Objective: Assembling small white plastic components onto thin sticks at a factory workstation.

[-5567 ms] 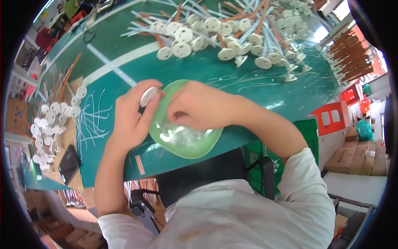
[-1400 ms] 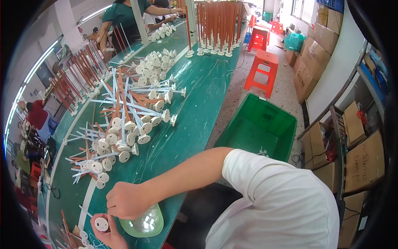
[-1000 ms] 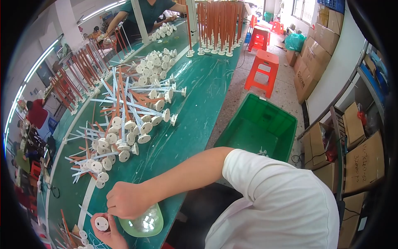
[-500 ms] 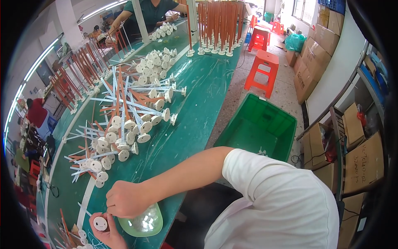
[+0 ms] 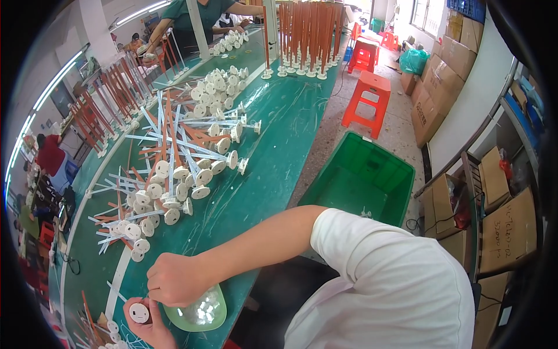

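My left hand (image 5: 152,331) is closed around a white round disc-ended piece (image 5: 139,313), its flat slotted face turned up. A pale strip (image 5: 117,292) sticks out just beyond that hand. Close against it, my right hand (image 5: 177,282) is closed in a pinch, its fingertips near the disc's edge; whatever they grip is hidden. Under the right wrist stands a light green bowl (image 5: 221,320) with small clear and white bits (image 5: 203,311) in it. Farther up the table lies a heap of white disc-ended pieces (image 5: 171,217) with pale blue and brown strips.
The green table (image 5: 270,154) runs away from me. Brown rods (image 5: 308,38) stand upright on white bases at its far end, near a person in a dark green top (image 5: 206,20). To the right are a green crate (image 5: 372,174), red stools (image 5: 369,102) and cardboard boxes (image 5: 450,75).
Both my hands stay nearly in place, with only a very slight shift. At the far end, the person in dark green has moved a little, arms included.
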`<state>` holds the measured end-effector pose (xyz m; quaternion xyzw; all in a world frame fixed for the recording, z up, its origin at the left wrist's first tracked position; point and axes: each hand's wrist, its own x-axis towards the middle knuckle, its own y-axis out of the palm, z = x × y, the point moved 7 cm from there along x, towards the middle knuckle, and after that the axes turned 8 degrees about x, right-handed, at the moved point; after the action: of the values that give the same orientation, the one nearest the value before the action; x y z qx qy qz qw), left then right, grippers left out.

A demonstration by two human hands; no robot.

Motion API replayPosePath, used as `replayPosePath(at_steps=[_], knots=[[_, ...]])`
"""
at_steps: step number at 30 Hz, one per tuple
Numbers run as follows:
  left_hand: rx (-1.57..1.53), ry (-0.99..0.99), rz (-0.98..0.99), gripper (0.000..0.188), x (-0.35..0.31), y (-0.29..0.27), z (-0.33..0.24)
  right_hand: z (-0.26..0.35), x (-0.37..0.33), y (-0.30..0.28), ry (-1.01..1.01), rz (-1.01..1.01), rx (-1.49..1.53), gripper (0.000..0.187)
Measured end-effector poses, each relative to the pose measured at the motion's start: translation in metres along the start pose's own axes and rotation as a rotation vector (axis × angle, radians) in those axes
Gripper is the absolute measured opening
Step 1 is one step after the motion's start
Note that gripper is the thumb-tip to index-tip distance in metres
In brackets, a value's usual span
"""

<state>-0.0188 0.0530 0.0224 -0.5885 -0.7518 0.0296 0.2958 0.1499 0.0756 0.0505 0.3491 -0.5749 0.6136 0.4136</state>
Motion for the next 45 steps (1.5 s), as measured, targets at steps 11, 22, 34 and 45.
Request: replayPosePath(at_steps=[11,22,34,45], knots=[[0.017,-0.004,0.009,0.021,0.000,0.004,-0.006,0.002,0.000,-0.003,-0.015,-0.015,0.002,0.017],[0.018,0.004,-0.017,0.022,0.000,-0.001,-0.003,0.005,0.004,-0.007,-0.048,0.007,0.007,0.015],[0.017,0.011,-0.059,0.019,-0.001,-0.005,-0.004,0.004,0.004,-0.005,-0.023,0.044,0.036,0.015],[-0.006,0.001,-0.038,0.015,-0.003,-0.002,-0.012,0.004,0.005,-0.008,-0.017,0.033,0.038,0.013]])
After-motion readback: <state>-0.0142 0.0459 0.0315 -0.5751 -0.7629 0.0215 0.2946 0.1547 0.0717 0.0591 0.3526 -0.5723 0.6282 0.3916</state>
